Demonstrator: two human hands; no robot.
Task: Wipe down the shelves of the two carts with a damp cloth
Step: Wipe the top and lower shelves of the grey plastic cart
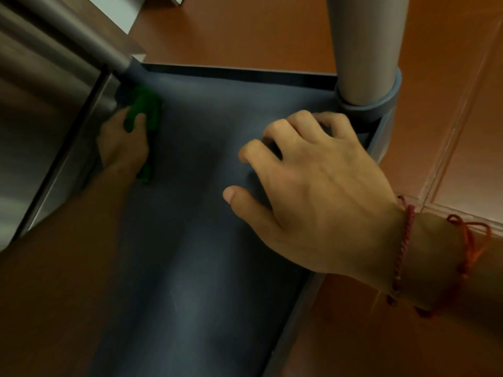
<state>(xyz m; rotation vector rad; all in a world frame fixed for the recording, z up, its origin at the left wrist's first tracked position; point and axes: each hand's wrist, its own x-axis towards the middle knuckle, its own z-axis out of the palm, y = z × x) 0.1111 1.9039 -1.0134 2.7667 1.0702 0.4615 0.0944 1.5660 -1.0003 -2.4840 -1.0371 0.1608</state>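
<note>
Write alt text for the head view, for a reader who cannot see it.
A left hand grips a green cloth in the far left corner of a grey cart shelf, beside a post. The right hand, fingers bent and holding nothing, is near the right post.

Dark blue-grey flat plastic cart shelf (190,268): middle and near end open. A round grey metal post (364,50) blocks its far right corner, a second grey post (89,42) its far left. The left hand (122,145), gripping a green cloth (144,104), fills that left corner; the right hand (321,191) covers the right side.
</note>
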